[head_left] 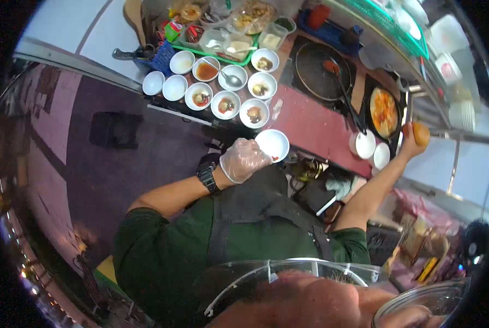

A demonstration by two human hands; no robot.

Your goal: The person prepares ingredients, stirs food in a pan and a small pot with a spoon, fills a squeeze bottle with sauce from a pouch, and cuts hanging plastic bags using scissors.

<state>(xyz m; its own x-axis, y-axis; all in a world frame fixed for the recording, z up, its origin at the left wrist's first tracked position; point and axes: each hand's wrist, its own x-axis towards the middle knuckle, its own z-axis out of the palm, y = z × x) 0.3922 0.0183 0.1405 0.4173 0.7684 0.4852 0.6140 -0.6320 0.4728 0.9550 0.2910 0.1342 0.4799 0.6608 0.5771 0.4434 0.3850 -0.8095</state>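
My left hand [243,159], in a clear plastic glove, grips a small white bowl [273,145] by its rim. The bowl is tilted toward me and shows a little red bit on its inner wall. Far to the right, my right hand [414,143] is closed around a rounded orange-brown thing [421,133], whose kind I cannot make out. That hand is beside a small black pan [398,117] holding a flat, cooked egg-like food [384,112] with orange-red topping.
Several white bowls [225,105] with sauces and seasonings line the counter's left; a spoon [231,78] lies in one. Behind stands a green tray [244,59] of ingredient tubs. A round black griddle [325,71], a black-handled ladle [348,101] and white bowls [364,144] are to the right.
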